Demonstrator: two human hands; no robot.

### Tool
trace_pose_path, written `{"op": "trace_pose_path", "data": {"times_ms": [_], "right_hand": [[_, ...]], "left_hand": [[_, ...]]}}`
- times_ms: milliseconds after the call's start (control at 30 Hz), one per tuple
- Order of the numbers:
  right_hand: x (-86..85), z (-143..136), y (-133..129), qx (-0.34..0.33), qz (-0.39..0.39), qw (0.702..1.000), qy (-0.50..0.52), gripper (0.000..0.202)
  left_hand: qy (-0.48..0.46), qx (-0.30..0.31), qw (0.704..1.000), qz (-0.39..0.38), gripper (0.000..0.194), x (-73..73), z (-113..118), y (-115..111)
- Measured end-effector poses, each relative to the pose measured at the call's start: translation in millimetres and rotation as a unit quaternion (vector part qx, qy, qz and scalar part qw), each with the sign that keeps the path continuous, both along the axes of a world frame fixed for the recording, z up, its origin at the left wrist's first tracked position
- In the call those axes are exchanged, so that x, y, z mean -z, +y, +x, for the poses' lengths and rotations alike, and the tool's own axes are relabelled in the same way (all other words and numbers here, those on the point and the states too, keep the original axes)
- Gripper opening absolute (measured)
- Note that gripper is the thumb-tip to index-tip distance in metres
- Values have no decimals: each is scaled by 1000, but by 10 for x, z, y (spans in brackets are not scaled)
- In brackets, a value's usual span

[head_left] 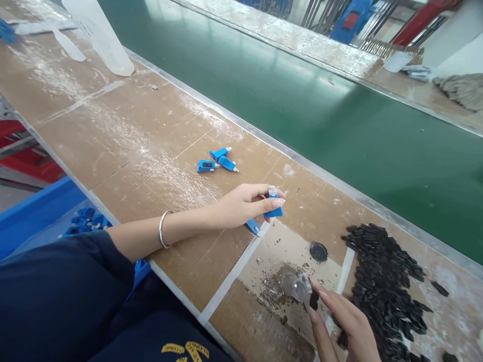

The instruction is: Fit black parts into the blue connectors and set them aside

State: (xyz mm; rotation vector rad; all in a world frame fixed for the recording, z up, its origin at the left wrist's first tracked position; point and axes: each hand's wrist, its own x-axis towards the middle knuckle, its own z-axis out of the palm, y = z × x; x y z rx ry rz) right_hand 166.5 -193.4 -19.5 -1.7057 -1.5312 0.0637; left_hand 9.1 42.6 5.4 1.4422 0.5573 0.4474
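Note:
My left hand (pixel 241 205) rests on the brown bench and pinches a small blue plastic connector (pixel 273 203) with a white tip between thumb and fingers. A second blue piece (pixel 253 227) pokes out from under that hand. My right hand (pixel 347 322), at the lower right, holds a small black part (pixel 314 300) in its fingertips next to a clear round dome (pixel 294 286) set in the bench. A silver bangle (pixel 163 229) circles my left wrist.
Three blue connectors (pixel 218 160) lie together further up the bench. A heap of small black parts (pixel 385 281) covers the right side. A black disc (pixel 319 251) lies nearby. The green conveyor belt (pixel 302 100) runs alongside. A blue bin (pixel 45 216) with more blue pieces stands at left.

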Motion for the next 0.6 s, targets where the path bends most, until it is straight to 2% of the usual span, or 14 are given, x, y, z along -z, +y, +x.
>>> {"op": "trace_pose_path", "data": {"times_ms": [100,233,333,467,600], "right_hand": [[4,84,-31,-31,-37,998,-42,31],[-13,111,-75,-41,-74,995,-43,35],[2,96,-76,-45,-66,996,-48,36],[26,63,-65,-16,-47,996,-75,35],[16,18,-52,-2,-66,996,-62,31]], "left_hand": [[-6,46,991,-125,27,2,14,-13],[-47,53,979,-191,23,49,38,-40],[-52,60,977,-196,27,76,43,-68],[-52,86,976,-196,30,89,35,-117],[-65,109,983,-130,30,84,21,-185]]}}
